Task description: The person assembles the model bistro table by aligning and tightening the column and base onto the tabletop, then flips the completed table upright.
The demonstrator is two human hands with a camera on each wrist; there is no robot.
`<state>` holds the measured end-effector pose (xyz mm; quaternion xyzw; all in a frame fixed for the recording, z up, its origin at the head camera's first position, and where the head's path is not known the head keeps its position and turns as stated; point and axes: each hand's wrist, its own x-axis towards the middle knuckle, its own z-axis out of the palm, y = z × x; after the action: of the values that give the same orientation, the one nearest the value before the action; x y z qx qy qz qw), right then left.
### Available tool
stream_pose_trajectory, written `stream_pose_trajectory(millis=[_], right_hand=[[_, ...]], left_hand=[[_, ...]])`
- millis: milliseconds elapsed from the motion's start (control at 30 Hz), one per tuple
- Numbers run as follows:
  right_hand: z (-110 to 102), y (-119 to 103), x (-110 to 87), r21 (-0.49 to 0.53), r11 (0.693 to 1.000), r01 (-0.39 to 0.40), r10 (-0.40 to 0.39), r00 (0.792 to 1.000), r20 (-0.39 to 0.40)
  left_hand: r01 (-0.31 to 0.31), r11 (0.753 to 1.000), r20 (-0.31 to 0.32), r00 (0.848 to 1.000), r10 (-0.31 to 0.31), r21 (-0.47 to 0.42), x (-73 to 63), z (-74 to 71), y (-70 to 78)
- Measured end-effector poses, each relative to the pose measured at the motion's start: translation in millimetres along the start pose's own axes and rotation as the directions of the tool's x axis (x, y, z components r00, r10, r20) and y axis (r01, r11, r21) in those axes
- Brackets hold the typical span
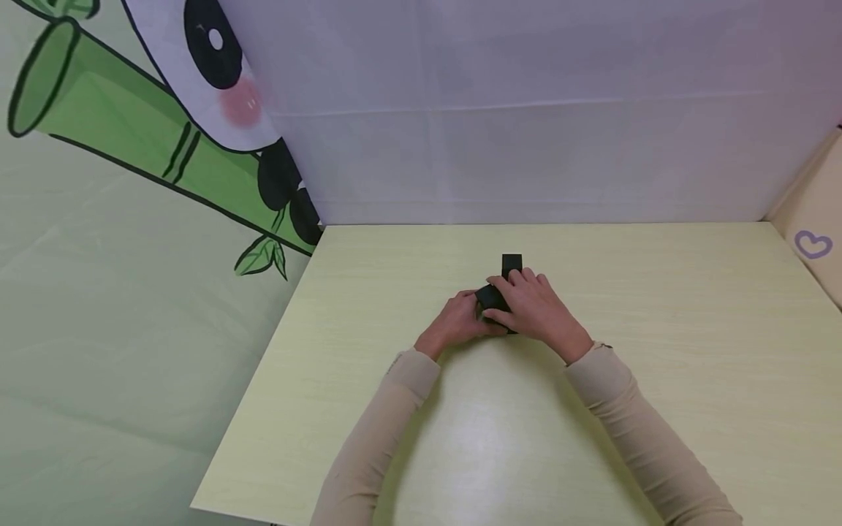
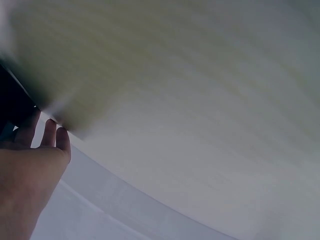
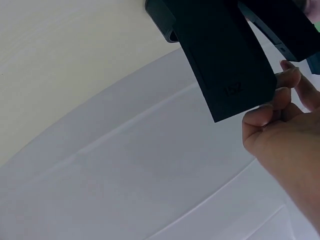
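Note:
A black stand-like object [image 1: 511, 263] with flat panels is on the table, partly covered by both hands; its exact kind is not clear. My left hand [image 1: 463, 319] holds its near left side, thumb low and fingers toward the tilted black block [image 1: 490, 297]. From the right, my right hand [image 1: 536, 307] reaches over and grips that block between thumb and fingers. In the right wrist view a broad dark panel [image 3: 225, 60] carries small faint characters, and a second dark slab [image 3: 285, 27] lies beside it. The left wrist view shows only a dark edge by the fingertips.
The pale wood-grain table [image 1: 316, 409] spreads around the hands. Behind it hangs a pale lilac cloth backdrop [image 1: 526, 146]. A green cloth [image 1: 118, 351] with a cartoon print is at left, and a beige panel [image 1: 809, 212] with a heart stands at right.

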<state>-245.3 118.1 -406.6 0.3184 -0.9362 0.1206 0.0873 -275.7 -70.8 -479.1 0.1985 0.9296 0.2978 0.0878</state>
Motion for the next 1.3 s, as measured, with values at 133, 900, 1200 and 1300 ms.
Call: stream_pose_trajectory(millis=[133,900,1200,1300], right_hand=[[-2.4,-0.5,0.2,0.005,1.0,0.003,-0.003,1.0,0.003],[-0.6,-3.5,3.1,-0.015,1.0,-0.018,0.018,1.0,-0.022],[1.9,-3.2,1.8,-0.003,0.999,-0.034,0.034,0.999,-0.037],[2.2,-2.6,0.7,0.013,0.999,-0.042,0.042,0.998,-0.047]], left_hand=[[0.004,1.0,0.0,1.0,-0.004,0.01,0.2,0.1,0.3],[-0.032,0.999,-0.014,0.999,0.032,0.013,0.5,1.7,-2.2],[-0.039,0.999,-0.016,0.999,0.039,0.014,0.4,1.3,-0.6],[-0.036,0.999,-0.012,0.999,0.036,0.009,-0.2,0.7,0.7]])
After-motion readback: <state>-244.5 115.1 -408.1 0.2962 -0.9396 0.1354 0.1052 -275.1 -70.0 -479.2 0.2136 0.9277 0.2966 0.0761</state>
